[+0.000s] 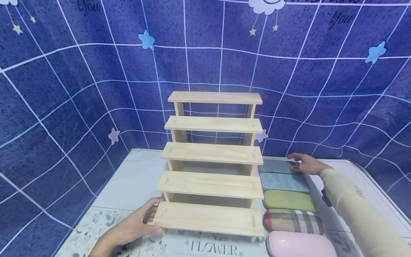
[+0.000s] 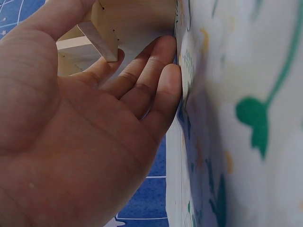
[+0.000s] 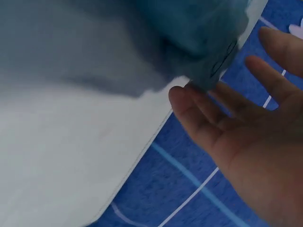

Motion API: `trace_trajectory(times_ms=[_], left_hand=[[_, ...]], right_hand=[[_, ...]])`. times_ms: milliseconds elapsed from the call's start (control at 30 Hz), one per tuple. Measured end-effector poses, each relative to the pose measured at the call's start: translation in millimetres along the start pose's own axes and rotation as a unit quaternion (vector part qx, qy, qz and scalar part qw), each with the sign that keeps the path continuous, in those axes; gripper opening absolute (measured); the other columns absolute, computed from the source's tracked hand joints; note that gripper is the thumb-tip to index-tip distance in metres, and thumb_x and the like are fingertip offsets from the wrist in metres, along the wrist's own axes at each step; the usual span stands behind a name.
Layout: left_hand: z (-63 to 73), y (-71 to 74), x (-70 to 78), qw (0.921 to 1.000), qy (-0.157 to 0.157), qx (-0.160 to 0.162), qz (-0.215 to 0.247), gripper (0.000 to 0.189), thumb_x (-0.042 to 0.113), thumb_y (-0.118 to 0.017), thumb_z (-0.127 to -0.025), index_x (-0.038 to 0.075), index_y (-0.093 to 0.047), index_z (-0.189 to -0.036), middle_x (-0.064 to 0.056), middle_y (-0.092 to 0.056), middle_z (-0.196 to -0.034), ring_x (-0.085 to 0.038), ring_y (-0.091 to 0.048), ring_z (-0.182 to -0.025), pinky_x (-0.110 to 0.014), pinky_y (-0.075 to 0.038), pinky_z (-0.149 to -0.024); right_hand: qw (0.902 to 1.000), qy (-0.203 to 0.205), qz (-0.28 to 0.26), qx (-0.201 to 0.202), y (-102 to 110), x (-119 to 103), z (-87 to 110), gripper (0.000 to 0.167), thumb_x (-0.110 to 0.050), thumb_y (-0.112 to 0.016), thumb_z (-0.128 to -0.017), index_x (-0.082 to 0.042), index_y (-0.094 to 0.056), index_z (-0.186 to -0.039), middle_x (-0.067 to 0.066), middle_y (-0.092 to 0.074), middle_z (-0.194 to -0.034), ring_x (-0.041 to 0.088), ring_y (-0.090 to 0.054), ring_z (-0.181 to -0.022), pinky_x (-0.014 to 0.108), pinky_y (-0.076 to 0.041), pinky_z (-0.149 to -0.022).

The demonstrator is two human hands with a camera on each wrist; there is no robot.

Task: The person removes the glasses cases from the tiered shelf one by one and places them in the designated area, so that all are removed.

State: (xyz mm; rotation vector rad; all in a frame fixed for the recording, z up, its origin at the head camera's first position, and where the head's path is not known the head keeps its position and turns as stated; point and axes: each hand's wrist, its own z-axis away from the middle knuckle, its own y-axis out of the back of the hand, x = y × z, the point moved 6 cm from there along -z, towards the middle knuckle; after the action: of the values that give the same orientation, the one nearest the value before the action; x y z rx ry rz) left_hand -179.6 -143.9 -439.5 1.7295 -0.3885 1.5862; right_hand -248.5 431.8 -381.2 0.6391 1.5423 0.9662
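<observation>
A pale wooden stepped shelf [image 1: 212, 153] with several treads stands in the middle of the table. My left hand [image 1: 135, 223] is at the left end of its lowest tread [image 1: 208, 217], thumb in front and fingers behind. In the left wrist view the fingers [image 2: 161, 90] reach under the wood beside the flowered cloth. My right hand [image 1: 308, 165] touches the right end of a grey glasses case [image 1: 277, 166], the farthest of a row right of the shelf. The right wrist view shows its fingers [image 3: 194, 118] spread and loosely bent at a blue-grey case end [image 3: 203, 52].
Nearer in the row lie a blue case [image 1: 284, 181], a green case [image 1: 289, 200], a plaid case [image 1: 293, 221] and a pink case [image 1: 300, 244]. A flowered cloth [image 1: 83, 223] covers the table's front. A blue gridded curtain [image 1: 205, 64] hangs behind and at the sides.
</observation>
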Motion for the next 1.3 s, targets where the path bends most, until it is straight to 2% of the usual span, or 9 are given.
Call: trace_trajectory(times_ms=[100,233,533,800,933,1133,1300], left_hand=[[0.0,-0.9,-0.2,1.0,0.0,0.0,0.002,0.079,0.01,-0.074,-0.092,0.005,-0.026,-0.154,-0.024,-0.053,-0.14,-0.017,-0.059,-0.123,-0.028,-0.048,-0.099],[-0.5,-3.1,-0.2,1.0,0.003,-0.001,0.006,0.079,0.009,-0.074,-0.092,0.005,-0.026,-0.154,-0.023,-0.054,-0.139,-0.019,-0.059,-0.123,-0.028,-0.048,-0.099],[-0.9,-4.8,1.5,0.9999,0.004,0.006,-0.007,0.079,0.011,-0.075,-0.091,0.006,-0.028,-0.154,-0.02,-0.056,-0.138,-0.024,-0.058,-0.123,-0.028,-0.048,-0.099],[-0.1,-4.8,1.1,0.9999,0.012,0.003,0.0,0.078,0.01,-0.075,-0.092,0.007,-0.028,-0.154,-0.019,-0.057,-0.137,-0.024,-0.06,-0.121,-0.029,-0.049,-0.097],[0.5,-3.8,0.1,0.9998,0.017,0.004,0.002,0.078,0.011,-0.075,-0.092,0.007,-0.028,-0.154,-0.02,-0.056,-0.138,-0.022,-0.06,-0.122,-0.027,-0.047,-0.098],[0.4,-3.7,-0.8,0.9997,0.022,0.005,0.005,0.079,0.011,-0.075,-0.091,0.007,-0.028,-0.154,-0.02,-0.055,-0.14,-0.02,-0.059,-0.123,-0.026,-0.046,-0.099],[1.9,-2.5,-1.1,0.9997,0.024,0.006,-0.002,0.08,0.012,-0.076,-0.091,0.007,-0.028,-0.154,-0.021,-0.055,-0.139,-0.019,-0.059,-0.123,-0.026,-0.046,-0.099]], right_hand=[[0.9995,0.0,0.032,-0.009,-6.9,-6.4,-6.4,0.05,-0.016,-0.07,-0.093,0.011,-0.054,-0.131,0.041,-0.056,-0.124,0.06,-0.05,-0.118,0.068,-0.04,-0.099],[0.9976,-0.005,0.063,-0.027,-14.0,-11.6,-11.2,0.049,-0.019,-0.069,-0.094,0.01,-0.056,-0.131,0.04,-0.057,-0.123,0.06,-0.051,-0.118,0.068,-0.04,-0.099],[0.997,0.01,0.074,-0.023,-14.7,-12.2,-8.0,0.048,-0.022,-0.07,-0.095,0.01,-0.058,-0.129,0.04,-0.058,-0.122,0.059,-0.052,-0.117,0.067,-0.041,-0.099],[0.9967,0.028,0.076,-0.012,-15.7,-15.0,-5.4,0.046,-0.02,-0.07,-0.095,0.01,-0.059,-0.128,0.038,-0.06,-0.12,0.057,-0.054,-0.115,0.066,-0.042,-0.099],[0.9957,0.048,0.08,-0.003,-18.3,-16.9,-5.5,0.046,-0.018,-0.068,-0.096,0.012,-0.058,-0.129,0.037,-0.062,-0.117,0.056,-0.057,-0.112,0.065,-0.043,-0.097],[0.9943,0.047,0.095,-0.002,-22.8,-14.9,-3.9,0.046,-0.018,-0.066,-0.098,0.012,-0.056,-0.132,0.037,-0.062,-0.118,0.055,-0.058,-0.111,0.065,-0.043,-0.097],[0.9926,0.066,0.102,0.005,-25.8,-17.5,-3.5,0.045,-0.017,-0.065,-0.098,0.012,-0.057,-0.131,0.035,-0.064,-0.116,0.054,-0.06,-0.11,0.064,-0.044,-0.097]])
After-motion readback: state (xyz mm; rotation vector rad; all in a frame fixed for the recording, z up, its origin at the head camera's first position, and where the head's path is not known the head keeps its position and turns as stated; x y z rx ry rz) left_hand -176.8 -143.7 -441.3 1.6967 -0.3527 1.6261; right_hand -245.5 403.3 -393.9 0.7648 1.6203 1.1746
